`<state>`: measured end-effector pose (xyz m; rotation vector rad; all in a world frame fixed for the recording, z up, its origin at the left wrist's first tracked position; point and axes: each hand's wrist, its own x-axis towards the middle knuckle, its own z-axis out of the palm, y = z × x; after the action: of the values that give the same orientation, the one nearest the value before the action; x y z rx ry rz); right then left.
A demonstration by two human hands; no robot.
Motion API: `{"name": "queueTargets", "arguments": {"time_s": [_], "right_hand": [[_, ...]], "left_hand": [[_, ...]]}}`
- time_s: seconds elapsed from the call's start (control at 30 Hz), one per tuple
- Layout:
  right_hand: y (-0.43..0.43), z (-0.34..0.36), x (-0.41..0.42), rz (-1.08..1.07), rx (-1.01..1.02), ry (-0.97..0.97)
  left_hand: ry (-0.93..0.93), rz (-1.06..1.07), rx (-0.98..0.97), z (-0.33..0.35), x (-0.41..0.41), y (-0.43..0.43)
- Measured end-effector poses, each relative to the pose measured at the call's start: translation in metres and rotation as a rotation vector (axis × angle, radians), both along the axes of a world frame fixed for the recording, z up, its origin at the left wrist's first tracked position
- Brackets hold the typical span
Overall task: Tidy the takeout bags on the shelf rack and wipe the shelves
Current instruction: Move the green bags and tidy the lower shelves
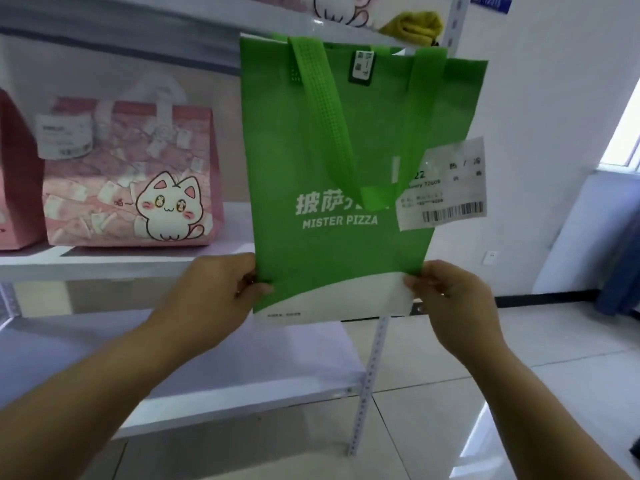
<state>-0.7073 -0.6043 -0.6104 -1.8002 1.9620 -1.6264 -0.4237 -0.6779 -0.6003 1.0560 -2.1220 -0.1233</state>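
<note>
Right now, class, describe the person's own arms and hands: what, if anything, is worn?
The left hand and right hand are bare: no gloves, rings or watch show. The left forearm and right forearm are uncovered to the picture's edge; no sleeve is in view.

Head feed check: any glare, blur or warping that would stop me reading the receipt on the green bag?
Head view: window blown out at right, sheen on the floor; wide-angle bends the rack post; pink bag hazy, washed out; green bag logo legible; receipt small print smeared, only its barcode and large characters show.
</note>
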Motion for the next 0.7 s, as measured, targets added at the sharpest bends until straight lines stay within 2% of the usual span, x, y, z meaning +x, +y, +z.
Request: {"name": "queueTargets", "arguments": {"time_s": [0.2,0.47,0.7], "right_hand": [[-0.046,0.026,0.007,0.016,-0.005,-0.033],[-0.105,0.009,0.019,-0.034,0.136,-0.012],[-0.147,0.009,0.017,-0.106,0.178,0.039]], "left_hand": [[0.064,0.054,0.005,0.028,-0.001,-0.033],[0.012,0.131,0.097,0.016,-0.003,-0.087],[0.065,0.175,0.105,0.012,-0.007,-0.123]]}}
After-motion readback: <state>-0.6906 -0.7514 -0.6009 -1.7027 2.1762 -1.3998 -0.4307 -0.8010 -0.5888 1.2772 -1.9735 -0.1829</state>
